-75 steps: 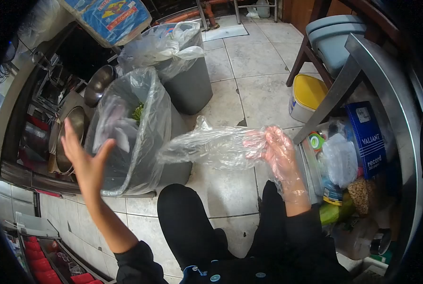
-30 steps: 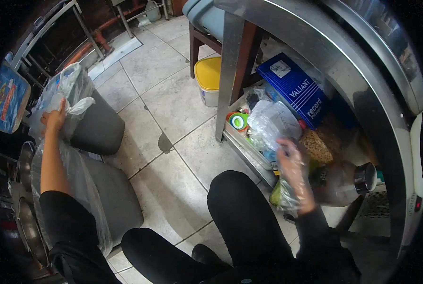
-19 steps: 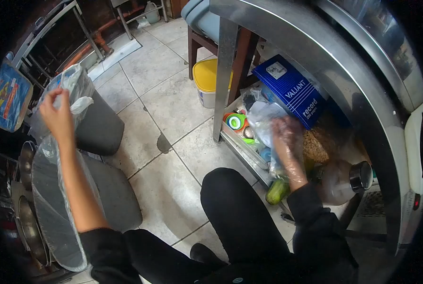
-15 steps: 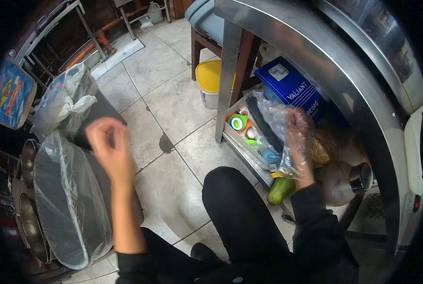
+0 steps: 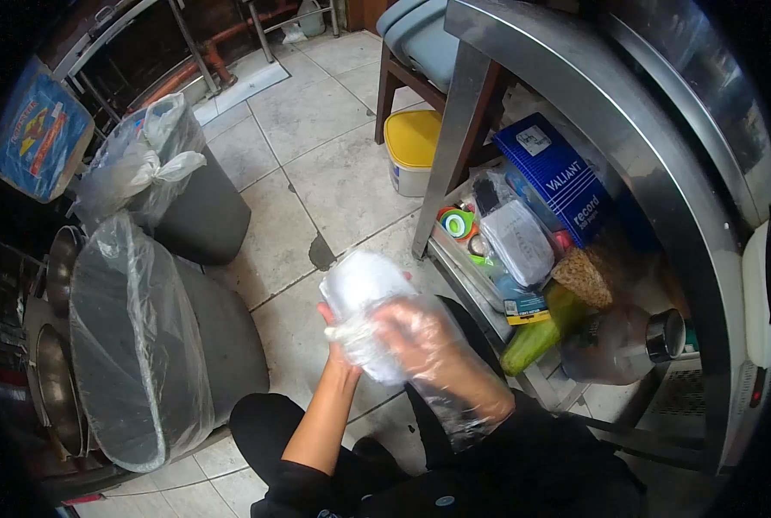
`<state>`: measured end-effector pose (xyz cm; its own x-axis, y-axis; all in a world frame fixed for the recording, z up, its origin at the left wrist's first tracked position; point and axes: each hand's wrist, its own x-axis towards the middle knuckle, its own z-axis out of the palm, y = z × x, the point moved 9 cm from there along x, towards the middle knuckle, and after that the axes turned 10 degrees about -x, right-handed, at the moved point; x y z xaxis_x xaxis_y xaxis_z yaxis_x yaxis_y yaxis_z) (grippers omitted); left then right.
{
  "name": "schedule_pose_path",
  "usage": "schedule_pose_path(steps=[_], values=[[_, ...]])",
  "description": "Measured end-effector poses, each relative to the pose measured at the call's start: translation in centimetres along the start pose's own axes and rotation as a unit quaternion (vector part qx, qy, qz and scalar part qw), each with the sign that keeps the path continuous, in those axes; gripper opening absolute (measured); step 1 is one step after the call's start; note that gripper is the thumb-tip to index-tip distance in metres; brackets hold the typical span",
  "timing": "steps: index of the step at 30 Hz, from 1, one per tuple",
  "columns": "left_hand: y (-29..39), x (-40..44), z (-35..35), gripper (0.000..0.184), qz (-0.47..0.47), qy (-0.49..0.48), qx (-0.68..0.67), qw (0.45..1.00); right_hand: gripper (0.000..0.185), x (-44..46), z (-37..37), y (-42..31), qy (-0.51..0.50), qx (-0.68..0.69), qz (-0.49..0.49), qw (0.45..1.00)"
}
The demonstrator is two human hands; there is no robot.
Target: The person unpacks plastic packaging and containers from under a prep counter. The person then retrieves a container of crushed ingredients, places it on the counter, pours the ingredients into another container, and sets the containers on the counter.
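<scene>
In front of my knees is a white, partly see-through plastic bundle [image 5: 364, 281], like folded bags; its exact kind is blurred. My left hand [image 5: 335, 344] supports it from below, with fingers showing along its edges. Across the top lies my right hand [image 5: 424, 341], fingers bent onto the plastic. Clear thin plastic covers this hand and hangs loose past the wrist. Part of the left palm is hidden behind the bundle.
On the low shelf at right lie a white packet [image 5: 519, 242], a blue record book [image 5: 558, 177], a long green vegetable [image 5: 532, 341] and a lidded jar [image 5: 610, 345]. A lined grey bin [image 5: 221, 337] stands left; a yellow-lidded tub [image 5: 411, 142] sits on the floor.
My right hand has come away from the shelf to the middle, and my left hand has moved right to meet it. Both now hold the white plastic bundle.
</scene>
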<state>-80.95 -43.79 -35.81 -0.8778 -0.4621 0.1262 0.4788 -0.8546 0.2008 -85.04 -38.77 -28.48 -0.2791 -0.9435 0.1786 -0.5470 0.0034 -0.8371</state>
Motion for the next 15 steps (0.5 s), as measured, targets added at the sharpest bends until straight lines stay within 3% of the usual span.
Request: schedule_pose_path(steps=[2, 3, 5, 6, 8, 9, 10, 13, 14, 15], values=[[-0.3, 0.0, 0.3, 0.095, -0.012, -0.015, -0.091, 0.996, 0.038, -0.1, -0.3, -3.6, -0.009, -0.171, -0.152, 0.973], [-0.1, -0.2, -0.2, 0.093, -0.010, 0.008, -0.121, 0.993, 0.038, -0.3, -0.3, -3.8, -0.016, -0.167, -0.154, 0.974], [0.4, -1.0, -2.0, 0.090, 0.008, 0.083, -0.160, 0.984, 0.076, 0.0, -0.4, -2.9, -0.014, -0.226, -0.092, 0.970], [0.8, -1.7, -2.6, 0.089, 0.019, 0.118, -0.167, 0.979, 0.076, 0.4, 0.2, -2.9, -0.019, -0.222, -0.100, 0.970], [2.0, -2.8, -2.7, 0.086, 0.046, 0.175, -0.143, 0.973, 0.104, 1.1, 2.6, -2.0, -0.111, -0.163, -0.063, 0.978], [3.3, -3.5, -2.3, 0.080, 0.078, 0.194, -0.048, 0.977, 0.106, 1.3, 4.0, -2.2, -0.172, -0.118, -0.053, 0.977], [4.1, -4.0, -2.5, 0.080, 0.081, 0.198, -0.047, 0.976, 0.106, 2.1, 5.1, -2.0, -0.175, -0.115, -0.055, 0.976], [8.6, -6.1, -2.4, 0.063, 0.131, 0.215, 0.143, 0.957, 0.081, 3.8, 8.2, -3.3, -0.194, 0.151, -0.168, 0.954], [9.5, -6.4, -2.2, 0.063, 0.141, 0.220, 0.144, 0.955, 0.081, 4.3, 8.8, -3.0, -0.203, 0.156, -0.173, 0.951], [10.2, -6.8, -2.4, 0.062, 0.127, 0.253, 0.172, 0.944, 0.075, 5.0, 9.7, -1.7, -0.231, 0.205, -0.108, 0.945]])
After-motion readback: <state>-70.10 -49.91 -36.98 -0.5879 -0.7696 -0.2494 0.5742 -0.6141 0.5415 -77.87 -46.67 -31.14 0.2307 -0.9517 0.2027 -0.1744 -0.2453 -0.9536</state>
